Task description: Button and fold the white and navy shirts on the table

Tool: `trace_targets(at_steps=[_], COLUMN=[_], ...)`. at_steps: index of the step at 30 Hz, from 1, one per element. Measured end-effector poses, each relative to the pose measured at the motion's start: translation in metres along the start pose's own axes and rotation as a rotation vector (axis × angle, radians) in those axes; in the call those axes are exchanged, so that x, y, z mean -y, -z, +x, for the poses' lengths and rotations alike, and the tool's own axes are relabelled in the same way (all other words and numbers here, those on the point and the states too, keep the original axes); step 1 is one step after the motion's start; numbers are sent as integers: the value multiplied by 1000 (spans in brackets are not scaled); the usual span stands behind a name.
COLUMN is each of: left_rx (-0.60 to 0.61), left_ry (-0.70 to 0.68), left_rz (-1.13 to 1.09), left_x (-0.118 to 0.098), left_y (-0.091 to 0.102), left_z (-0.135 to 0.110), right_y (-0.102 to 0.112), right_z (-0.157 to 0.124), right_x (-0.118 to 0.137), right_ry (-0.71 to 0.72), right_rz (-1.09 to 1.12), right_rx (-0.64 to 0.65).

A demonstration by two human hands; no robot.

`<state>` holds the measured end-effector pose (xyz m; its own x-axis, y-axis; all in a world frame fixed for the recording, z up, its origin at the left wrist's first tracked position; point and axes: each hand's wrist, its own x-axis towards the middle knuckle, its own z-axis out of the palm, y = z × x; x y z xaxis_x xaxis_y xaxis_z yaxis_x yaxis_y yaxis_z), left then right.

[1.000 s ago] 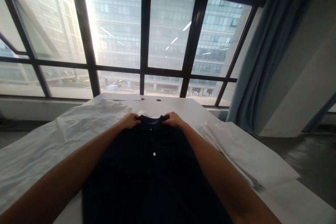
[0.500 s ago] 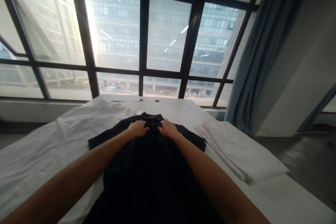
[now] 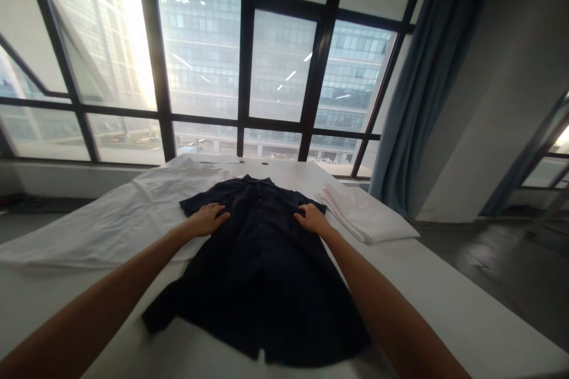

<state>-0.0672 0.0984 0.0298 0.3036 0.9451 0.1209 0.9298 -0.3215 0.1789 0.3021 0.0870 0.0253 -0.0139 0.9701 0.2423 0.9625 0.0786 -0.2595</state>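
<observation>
A dark navy short-sleeved shirt [image 3: 262, 254] lies spread on the white table, collar toward the window and hem toward me. My left hand [image 3: 207, 220] rests on the shirt's left side, just below the sleeve, with its fingers laid out and the thumb apart. On the opposite side, my right hand [image 3: 312, 219] touches the cloth by the right sleeve, its fingers also spread. The lower left corner of the hem sticks out sideways over the table.
White cloth [image 3: 146, 207] lies wrinkled on the left of the table [image 3: 448, 302]. A folded white cloth [image 3: 368, 213] sits to the right of the shirt. Beyond the table stand large dark-framed windows [image 3: 242, 71], with a blue-grey curtain [image 3: 413, 106] at the right.
Both hands have moved apart from near the collar out to the shirt's sides. My view has drawn back, so the whole hem now shows.
</observation>
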Motion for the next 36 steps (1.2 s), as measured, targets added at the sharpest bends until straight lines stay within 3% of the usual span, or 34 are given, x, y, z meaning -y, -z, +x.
trace_targets(at_steps=[3,7,10,14,19,22,27,29,32,36], left_rx=[-26,249,385,439,482,465,320,267,279,305], left_ry=[85,219,143,98,261,288,267,327,470,401], left_rz=[12,-171,-294,-333,-588,-822,-1277,-1217,-814,-523], left_x=[-7,-22,-25,-15,-3,-2,1,5,14,22], left_y=[20,37,39,38,44,51,59,59,53,44], left_z=[-40,-84,-103,-111,-116,-120,-121,-121,-120,-118], right_y=[11,20,28,38,49,55,58,57,55,54], right_z=[-32,-69,-84,-84,-90,-99,-106,-104,-99,-97], right_x=[-12,-19,-20,-23,-22,-19,-21,-25,-34,-42], right_ry=[-77,-199,-289,-414,-307,-222,-169,-175,-217,-281], right_rz=[5,88,189,205,324,466,608,582,536,515], right_rx=[-7,70,265,450,729,721,661,636,619,643])
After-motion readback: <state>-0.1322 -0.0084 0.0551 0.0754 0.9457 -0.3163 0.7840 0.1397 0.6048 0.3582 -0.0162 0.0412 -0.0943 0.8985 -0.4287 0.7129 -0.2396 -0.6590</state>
